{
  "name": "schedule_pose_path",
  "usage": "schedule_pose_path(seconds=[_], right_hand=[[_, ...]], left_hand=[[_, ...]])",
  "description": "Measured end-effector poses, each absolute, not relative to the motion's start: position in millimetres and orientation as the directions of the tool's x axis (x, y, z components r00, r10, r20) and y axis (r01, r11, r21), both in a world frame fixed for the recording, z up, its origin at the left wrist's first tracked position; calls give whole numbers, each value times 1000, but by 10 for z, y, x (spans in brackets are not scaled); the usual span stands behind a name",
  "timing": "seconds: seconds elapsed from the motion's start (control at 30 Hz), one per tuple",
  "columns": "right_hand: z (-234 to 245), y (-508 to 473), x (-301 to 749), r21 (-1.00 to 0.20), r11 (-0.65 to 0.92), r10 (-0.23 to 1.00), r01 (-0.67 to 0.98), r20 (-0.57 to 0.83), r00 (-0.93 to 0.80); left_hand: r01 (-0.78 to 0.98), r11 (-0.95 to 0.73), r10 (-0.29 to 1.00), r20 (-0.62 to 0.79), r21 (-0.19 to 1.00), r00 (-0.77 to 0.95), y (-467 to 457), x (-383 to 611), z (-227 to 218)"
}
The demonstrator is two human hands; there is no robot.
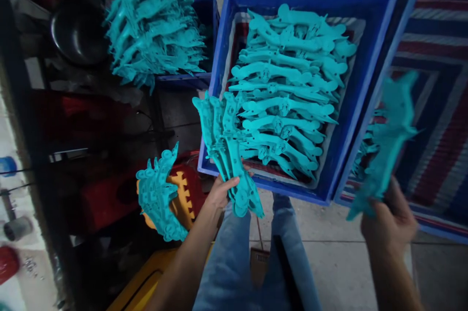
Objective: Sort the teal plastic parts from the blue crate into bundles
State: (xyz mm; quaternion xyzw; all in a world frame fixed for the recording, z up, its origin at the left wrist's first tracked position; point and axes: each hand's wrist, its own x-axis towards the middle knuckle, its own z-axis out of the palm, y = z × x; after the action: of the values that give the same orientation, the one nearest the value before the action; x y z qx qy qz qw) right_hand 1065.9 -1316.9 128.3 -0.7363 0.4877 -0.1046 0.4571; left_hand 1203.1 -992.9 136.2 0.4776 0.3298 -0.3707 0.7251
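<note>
My left hand is closed around a small stack of teal plastic parts, long curved pieces with rounded ends. This stack overlaps the near left corner of a blue crate, whose inside holds rows of the same parts. At the right, my right hand grips a single teal plastic part by its lower end, slightly blurred. It is held above the near left side of a second blue crate, where a few more teal parts lie partly hidden behind it.
A tall heap of teal parts rises from another blue crate at the upper left. More teal parts lie on an orange toothed-edge mat. A cluttered bench runs along the left. Tiled floor shows below.
</note>
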Motion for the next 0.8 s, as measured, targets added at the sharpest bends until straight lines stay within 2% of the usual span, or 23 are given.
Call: schedule_pose_path(seconds=[0.03,0.1,0.13,0.17,0.27,0.33,0.37,0.43,0.5,0.6,0.7,0.8], right_hand=[[1193,-13368,10561,-699,-237,-837,-675,-207,507],[955,-13594,10459,-464,-498,-814,-732,-40,579],[818,-13583,10472,-380,-582,-774,-719,-15,633],[678,-13475,10535,-346,-637,-727,-689,-29,686],[249,-12609,10987,-504,-613,-527,-608,-311,791],[-55,-11769,11409,-599,-522,-214,-607,-597,773],[-217,-11346,11620,-625,-501,-117,-598,-636,763],[-565,-10597,12005,-630,-482,-46,-609,-676,736],[-924,-10047,12322,-575,-478,-96,-664,-717,690],[-1416,-9587,12689,-410,-443,-296,-797,-773,562],[-1759,-9409,12942,-256,-355,-495,-899,-765,413],[-1892,-9384,13053,-222,-282,-578,-933,-737,350]], left_hand=[[854,263,-212,-837,448,504,-9869,12035,1370],[854,244,-155,-850,460,503,-9719,12054,1385],[850,228,-104,-856,475,506,-9630,12070,1392],[845,208,-45,-858,493,512,-9535,12090,1399],[829,134,149,-838,544,526,-9222,12155,1408],[833,78,241,-821,548,517,-9011,12182,1401],[840,52,266,-818,540,510,-8910,12185,1393],[858,2,285,-823,514,492,-8725,12169,1371],[868,-38,277,-830,495,485,-8572,12133,1343],[865,-83,192,-844,494,500,-8412,12075,1294],[865,-122,110,-859,487,499,-8319,12035,1230],[871,-123,91,-868,476,488,-8276,12027,1152]])
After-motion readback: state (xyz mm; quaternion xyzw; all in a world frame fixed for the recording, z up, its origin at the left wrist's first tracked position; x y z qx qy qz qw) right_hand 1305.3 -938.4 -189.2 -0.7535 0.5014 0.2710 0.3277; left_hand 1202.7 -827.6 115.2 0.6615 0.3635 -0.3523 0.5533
